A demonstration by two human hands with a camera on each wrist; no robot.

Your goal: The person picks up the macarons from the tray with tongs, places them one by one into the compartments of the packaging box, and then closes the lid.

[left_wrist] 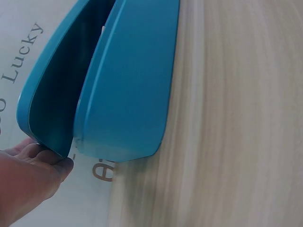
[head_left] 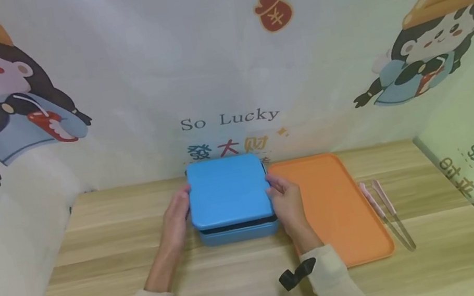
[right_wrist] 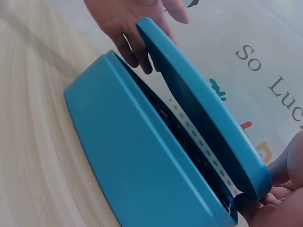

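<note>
Both hands hold the blue lid point(head_left: 228, 190) of a blue box point(head_left: 240, 233) at the back middle of the table. The lid is tilted above the box, with a dark gap along the front. At the lid's left edge my left hand point(head_left: 175, 217) grips it, fingers at the underside in the right wrist view. On the other side my right hand point(head_left: 288, 204) pinches the lid's edge, its fingertips close over the box rim in the right wrist view. A dark inside shows through the gap; what the box contains is hidden.
Right of the box lies an orange tray point(head_left: 334, 215), partly behind the right hand. Beside it, tongs point(head_left: 392, 216) with pink handles rest on the wooden table point(head_left: 108, 255). A printed cloth backdrop point(head_left: 135, 81) stands behind and at both sides.
</note>
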